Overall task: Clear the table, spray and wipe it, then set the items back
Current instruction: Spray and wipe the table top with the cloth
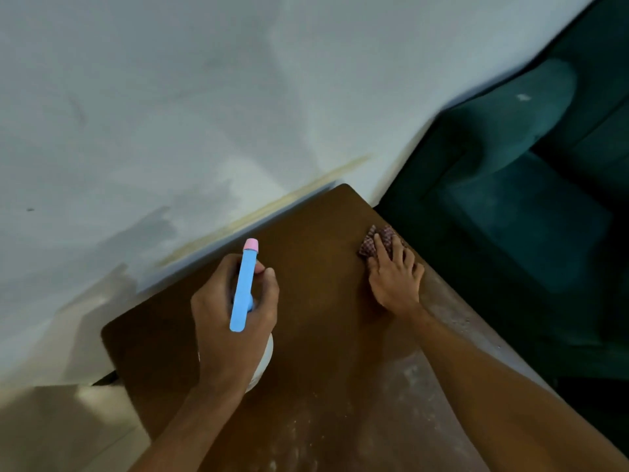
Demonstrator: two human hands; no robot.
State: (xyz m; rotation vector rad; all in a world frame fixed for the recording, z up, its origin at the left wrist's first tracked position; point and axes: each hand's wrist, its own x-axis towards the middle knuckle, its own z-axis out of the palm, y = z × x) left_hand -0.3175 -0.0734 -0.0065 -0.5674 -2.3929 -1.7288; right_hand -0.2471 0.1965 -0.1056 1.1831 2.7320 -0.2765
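Curled fingers of the left hand (231,321) hide most of the spray bottle (243,291); the cloth (369,245) shows only past the fingertips of the right hand (394,277). The table (323,233) is cut off below.

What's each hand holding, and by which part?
Left hand grips the spray bottle at its neck. Right hand presses flat on the cloth, holding nothing.
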